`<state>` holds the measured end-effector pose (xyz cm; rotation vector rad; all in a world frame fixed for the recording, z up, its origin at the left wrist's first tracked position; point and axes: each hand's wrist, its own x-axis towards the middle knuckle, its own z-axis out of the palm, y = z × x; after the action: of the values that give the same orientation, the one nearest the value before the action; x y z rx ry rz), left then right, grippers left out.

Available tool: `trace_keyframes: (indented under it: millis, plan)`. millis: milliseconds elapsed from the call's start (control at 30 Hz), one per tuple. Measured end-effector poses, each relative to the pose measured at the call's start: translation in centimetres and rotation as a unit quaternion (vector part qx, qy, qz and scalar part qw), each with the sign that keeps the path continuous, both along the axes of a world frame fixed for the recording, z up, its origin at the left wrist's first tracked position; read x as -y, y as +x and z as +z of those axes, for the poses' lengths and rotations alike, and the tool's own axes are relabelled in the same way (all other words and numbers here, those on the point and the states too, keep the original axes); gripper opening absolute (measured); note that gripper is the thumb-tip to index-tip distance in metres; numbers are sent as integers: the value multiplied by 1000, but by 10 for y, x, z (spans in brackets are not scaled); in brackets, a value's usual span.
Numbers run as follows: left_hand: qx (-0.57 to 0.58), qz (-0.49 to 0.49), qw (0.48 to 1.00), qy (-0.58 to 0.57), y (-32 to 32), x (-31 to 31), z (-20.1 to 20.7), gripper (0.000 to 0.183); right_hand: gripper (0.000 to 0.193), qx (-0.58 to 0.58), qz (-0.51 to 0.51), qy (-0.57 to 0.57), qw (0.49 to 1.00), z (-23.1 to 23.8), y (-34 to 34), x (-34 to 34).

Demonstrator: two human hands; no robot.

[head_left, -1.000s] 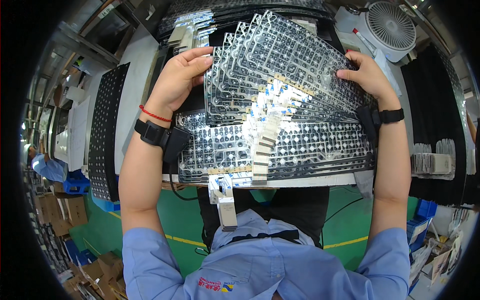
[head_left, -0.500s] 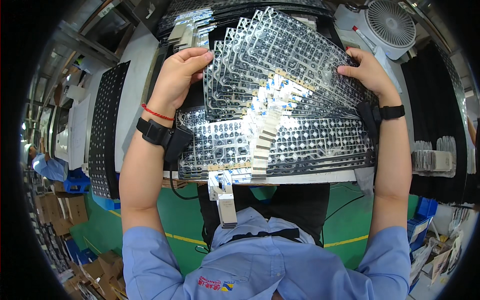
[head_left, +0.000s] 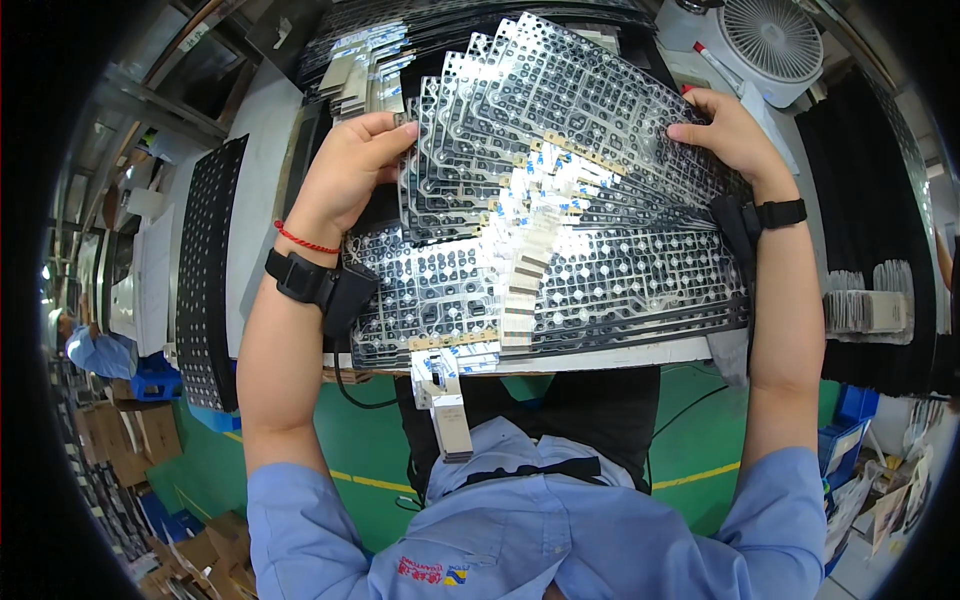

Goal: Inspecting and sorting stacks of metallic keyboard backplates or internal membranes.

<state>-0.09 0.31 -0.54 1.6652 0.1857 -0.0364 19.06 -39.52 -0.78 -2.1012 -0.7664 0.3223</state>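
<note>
A fan of keyboard membrane sheets (head_left: 585,95), clear with black dots and silvery traces, is spread above the table between my hands. My left hand (head_left: 358,165) grips the stepped left edges, thumb on top and fingers mostly hidden beneath. At the upper right edge, my right hand (head_left: 735,140) pinches the fan with its thumb on the top sheet. White-and-blue connector tails (head_left: 535,225) overlap in a curved row down the middle. Under the fan lies a stack of similar sheets (head_left: 640,280), its own tails (head_left: 452,425) hanging over the front table edge.
More sheets with pale tails (head_left: 365,75) lie at the back left. A white fan (head_left: 770,40) stands at the back right. Dark dotted sheets (head_left: 208,270) are at the left, and a black pile with pale tails (head_left: 865,310) is at the right. Another person (head_left: 98,350) is far left.
My left hand has slid slightly down the left edges of the fanned sheets. My right hand keeps its place on the upper right edge, and the fan holds nearly the same spread.
</note>
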Motion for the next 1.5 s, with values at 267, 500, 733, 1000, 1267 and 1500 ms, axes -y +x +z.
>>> trace_keyframes:
  millis: [267, 500, 733, 1000, 1267, 1500]
  plan:
    - [-1, 19, 999, -26, 3, 4, -2, 19, 26, -11, -8, 4, 1000, -1, 3, 2]
    - [-44, -78, 995, -47, -1, 4, -7, 24, 27, -18, -27, -9, 999, 0, 0, 1]
    - [-28, -97, 993, -54, 1, 5, -10, 27, 28, -8, -37, -34, 999, -1, 3, 2]
    - [-87, -100, 991, -24, -11, 24, 15, 39, 28, -8, -41, -10, 999, -3, 4, 4]
    - [-86, -113, 988, -61, -6, 13, 5, 36, 29, -33, -56, -11, 998, -2, 1, 3]
    - [-88, -111, 987, -74, -8, 14, 8, 37, 35, 12, -51, -50, 997, 6, -4, -4]
